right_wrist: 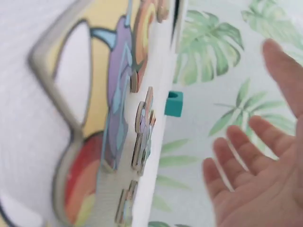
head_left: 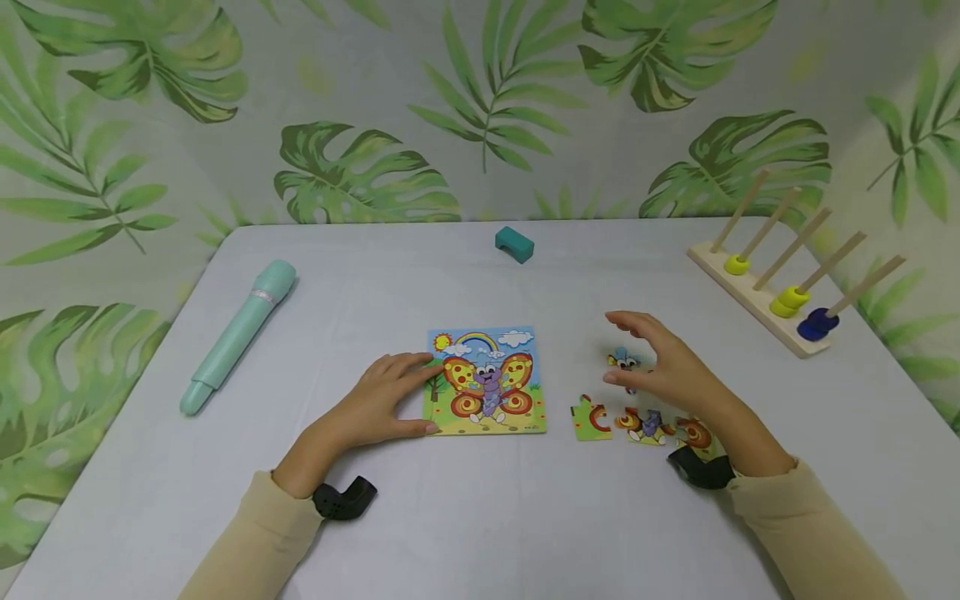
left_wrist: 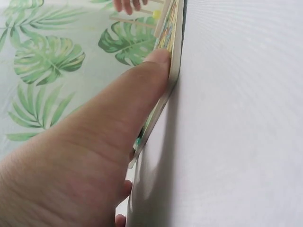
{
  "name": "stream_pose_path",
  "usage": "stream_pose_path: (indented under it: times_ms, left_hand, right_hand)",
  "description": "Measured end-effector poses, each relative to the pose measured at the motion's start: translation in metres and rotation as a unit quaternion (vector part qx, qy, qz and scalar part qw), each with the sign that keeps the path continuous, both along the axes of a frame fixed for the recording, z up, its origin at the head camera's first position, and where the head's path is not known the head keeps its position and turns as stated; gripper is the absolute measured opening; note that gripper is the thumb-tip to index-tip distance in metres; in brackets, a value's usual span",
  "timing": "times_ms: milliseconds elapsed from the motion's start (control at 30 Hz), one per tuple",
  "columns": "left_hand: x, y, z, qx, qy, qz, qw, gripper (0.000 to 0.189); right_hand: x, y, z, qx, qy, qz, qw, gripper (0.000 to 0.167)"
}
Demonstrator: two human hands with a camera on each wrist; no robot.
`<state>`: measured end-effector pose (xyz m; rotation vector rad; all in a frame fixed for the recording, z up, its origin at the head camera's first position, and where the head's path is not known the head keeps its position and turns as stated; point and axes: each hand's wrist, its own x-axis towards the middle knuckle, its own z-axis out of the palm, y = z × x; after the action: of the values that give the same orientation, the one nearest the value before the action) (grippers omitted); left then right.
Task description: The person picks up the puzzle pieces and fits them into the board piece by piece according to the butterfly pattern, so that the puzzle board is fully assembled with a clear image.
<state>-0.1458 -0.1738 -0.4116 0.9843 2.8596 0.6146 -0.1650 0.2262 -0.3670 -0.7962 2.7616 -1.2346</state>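
A square puzzle board (head_left: 491, 400) with a butterfly, a rainbow and a sun lies flat in the middle of the table. At its left edge is my left hand (head_left: 382, 400), fingers spread, the thumb near the lower corner. The left wrist view shows that thumb (left_wrist: 158, 59) resting on the board's edge. My right hand (head_left: 667, 367) hovers with parted fingers and thumb over loose jigsaw pieces, holding nothing. Among these are a blue piece with eyes (head_left: 622, 358), a green-and-red piece (head_left: 591, 419) and a purple-and-orange piece (head_left: 647, 427). Another, an orange-and-green piece (head_left: 694, 434), is partly hidden near my wrist.
A mint-green microphone-shaped object (head_left: 238, 337) lies at the left. A teal arched block (head_left: 514, 245) sits near the back edge. At the back right stands a wooden peg rack (head_left: 759, 302) with yellow and dark blue beads. A leaf-patterned cloth (head_left: 517, 108) hangs behind the table.
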Motion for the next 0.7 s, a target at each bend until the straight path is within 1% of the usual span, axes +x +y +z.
stream_pose_path:
  times_ms: [67,200,333,433,533,700]
  left_hand:
    - [0.000,0.000,0.000,-0.002,-0.002,0.002,1.0000,0.077]
    - [0.000,0.000,0.001,-0.002,-0.004,0.004,1.0000,0.077]
    - [0.001,0.000,0.001,0.000,-0.003,0.003,1.0000,0.077]
    - [0.001,0.001,0.001,0.000,0.000,0.001,1.0000,0.077]
    - [0.001,0.001,0.001,0.000,0.002,0.000,1.0000,0.077]
    - [0.001,0.001,0.002,0.000,0.003,-0.002,1.0000,0.077]
  right_hand:
    - [-0.001,0.006,-0.005,0.006,-0.025,-0.006,0.9997,0.077]
    - [-0.005,0.014,-0.013,0.035,-0.075,-0.005,0.9966,0.082]
    - [-0.006,0.020,-0.016,0.048,-0.118,0.011,0.9918,0.084]
    - [-0.006,0.024,-0.018,0.055,-0.140,0.020,0.9884,0.085]
    - [-0.007,0.027,-0.021,0.080,-0.137,0.022,0.9870,0.083]
    - [-0.009,0.030,-0.024,0.121,-0.102,0.016,0.9873,0.074]
